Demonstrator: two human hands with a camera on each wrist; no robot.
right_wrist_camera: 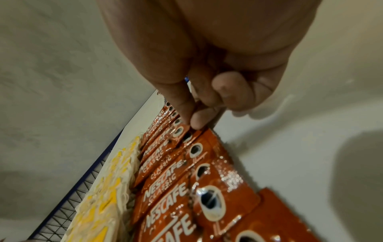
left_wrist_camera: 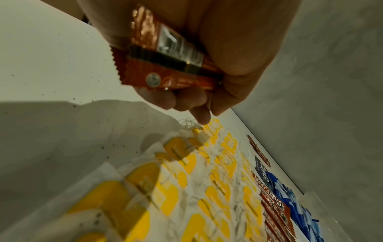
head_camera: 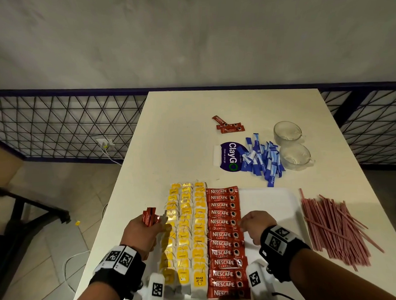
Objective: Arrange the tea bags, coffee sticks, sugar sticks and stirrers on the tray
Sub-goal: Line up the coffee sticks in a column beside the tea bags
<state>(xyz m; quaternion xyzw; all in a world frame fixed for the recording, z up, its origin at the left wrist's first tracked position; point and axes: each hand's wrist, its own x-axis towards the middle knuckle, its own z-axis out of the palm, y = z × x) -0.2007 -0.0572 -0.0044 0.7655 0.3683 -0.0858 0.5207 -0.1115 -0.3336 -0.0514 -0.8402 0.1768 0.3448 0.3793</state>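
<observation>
Now left hand grip holds bundle of red coffee sticks; right hand pinches overlapped Nescafe row.

"NESCAFE CLASSIC" is printed in white on each red coffee stick in the tray's row. "ClayGO", with "Clean as you go" beneath, is read on the purple card (on the bench). "RELAX" is legible on a yellow tea bag tag.

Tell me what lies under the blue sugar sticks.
The sugar sticks overlap the right edge of a purple ClayGo sticker on the table. Anything else beneath the pile is covered.
</observation>
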